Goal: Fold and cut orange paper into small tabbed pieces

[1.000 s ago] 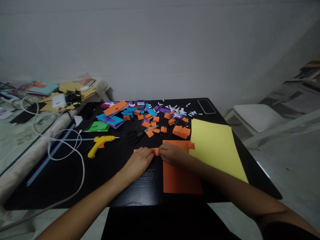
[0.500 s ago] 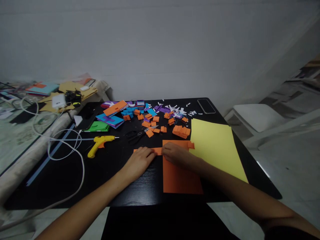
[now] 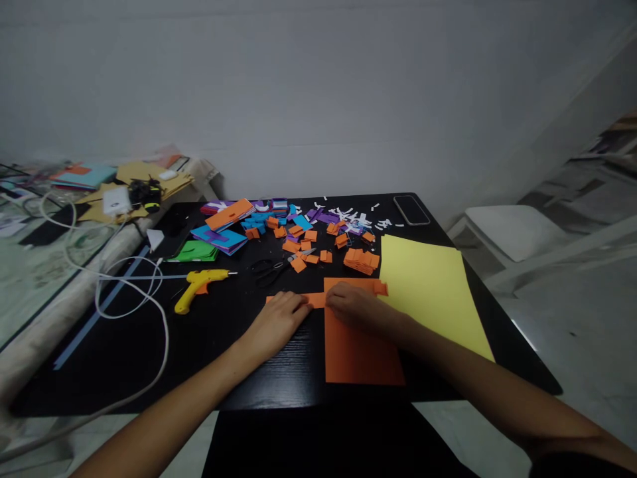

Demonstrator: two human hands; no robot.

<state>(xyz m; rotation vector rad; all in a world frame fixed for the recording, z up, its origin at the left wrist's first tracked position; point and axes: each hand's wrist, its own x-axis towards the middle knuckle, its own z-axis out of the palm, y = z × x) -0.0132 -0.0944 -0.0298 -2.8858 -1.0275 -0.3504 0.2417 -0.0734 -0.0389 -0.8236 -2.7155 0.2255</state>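
A narrow orange paper strip (image 3: 315,301) lies across the black table in front of me. My left hand (image 3: 283,312) rests over the strip's left part, its fingers bent down and pressing on it. With fingertips pinched together, my right hand (image 3: 351,304) grips the strip's right end. Under that hand is a larger orange sheet (image 3: 363,352), its lower part showing. A small folded orange paper piece (image 3: 381,288) sits at the sheet's upper right corner. My right fingers hide the very end of the strip.
Yellow sheets (image 3: 430,285) lie to the right, under my right forearm. Beyond my hands are scissors (image 3: 271,271), folded orange pieces (image 3: 361,261) and white scraps (image 3: 351,219). A yellow glue gun (image 3: 199,287) and white cable (image 3: 162,325) are left; a phone (image 3: 411,210) lies far right.
My right hand has shifted very slightly to the right along the strip. My left hand stays where it was.
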